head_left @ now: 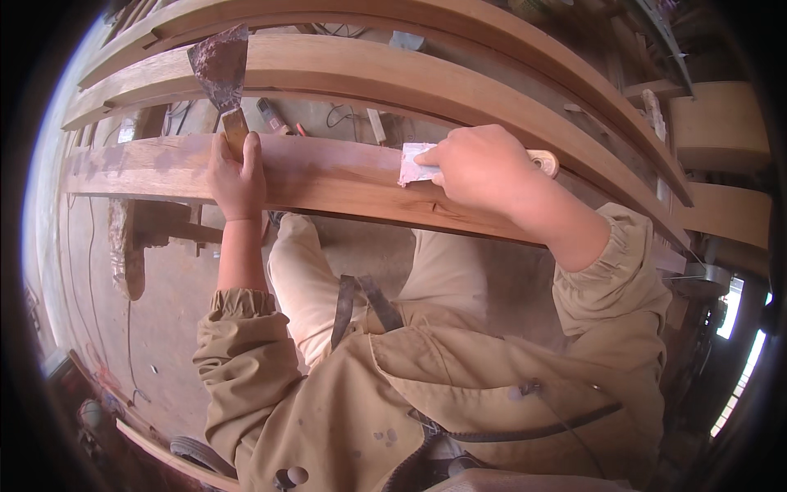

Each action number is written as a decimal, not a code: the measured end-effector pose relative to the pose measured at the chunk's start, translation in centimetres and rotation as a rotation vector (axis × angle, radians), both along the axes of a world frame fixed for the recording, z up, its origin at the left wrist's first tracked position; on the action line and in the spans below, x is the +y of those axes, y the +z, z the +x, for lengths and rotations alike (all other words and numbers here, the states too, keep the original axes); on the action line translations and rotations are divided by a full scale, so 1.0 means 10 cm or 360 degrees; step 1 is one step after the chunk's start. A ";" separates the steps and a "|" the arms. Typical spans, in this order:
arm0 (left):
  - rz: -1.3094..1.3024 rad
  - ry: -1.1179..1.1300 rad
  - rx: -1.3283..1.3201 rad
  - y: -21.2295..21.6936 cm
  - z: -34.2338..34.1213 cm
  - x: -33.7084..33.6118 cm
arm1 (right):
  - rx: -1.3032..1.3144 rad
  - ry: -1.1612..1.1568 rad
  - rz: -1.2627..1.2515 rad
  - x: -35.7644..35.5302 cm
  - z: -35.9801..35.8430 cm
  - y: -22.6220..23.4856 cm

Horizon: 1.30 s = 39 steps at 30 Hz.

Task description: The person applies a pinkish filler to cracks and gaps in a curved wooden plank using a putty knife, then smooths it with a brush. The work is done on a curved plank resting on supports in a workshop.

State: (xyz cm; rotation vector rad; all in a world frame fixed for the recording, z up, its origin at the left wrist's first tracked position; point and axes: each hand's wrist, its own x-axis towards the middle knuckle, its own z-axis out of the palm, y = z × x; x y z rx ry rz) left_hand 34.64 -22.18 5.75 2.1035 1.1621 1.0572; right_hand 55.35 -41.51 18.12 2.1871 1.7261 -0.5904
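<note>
My left hand (pixel 237 176) is closed around the wooden handle of a putty knife (pixel 221 70), held blade up. Pinkish filler coats its wide blade. In my right hand (pixel 484 168) is a second putty knife (pixel 419 162), its pink-smeared blade resting on the top face of the nearest wooden beam (pixel 344 156). A round-ended handle sticks out behind that hand. Left of the blade, a pinkish film covers much of the beam's top. The front side shows bare wood grain with a dark knot.
Beyond lie more long wooden beams (pixel 344 61), parallel to the nearest one. On the floor between them are a dark power tool (pixel 273 116), cords and a wood offcut (pixel 376 126). A rough wooden support (pixel 125 250) stands under the beam at left. Curved wooden pieces (pixel 721 131) sit at the right.
</note>
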 end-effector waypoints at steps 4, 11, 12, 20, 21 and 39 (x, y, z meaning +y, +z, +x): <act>0.0028 0.0017 0.0068 0.02 -0.04 0.01 | -0.0147 0.0035 -0.0274 -0.01 0.06 0.04; 0.0036 0.0008 0.0059 -0.02 -0.01 0.01 | 0.0209 -0.0274 0.0260 -0.17 0.21 -0.21; 0.0009 0.0010 0.0043 -0.02 -0.01 0.01 | 0.0213 -0.0298 0.0258 -0.24 0.23 -0.24; 0.0081 0.0049 0.0084 -0.06 -0.02 0.02 | 0.0201 -0.0186 0.0270 -0.17 0.24 -0.06; 0.0030 0.0041 0.0071 -0.05 -0.01 0.01 | 0.0227 -0.0214 0.0319 -0.11 0.18 -0.08; 0.0043 0.0040 0.0109 -0.02 -0.03 0.02 | 0.0417 -0.0567 0.0254 -0.66 0.32 -0.35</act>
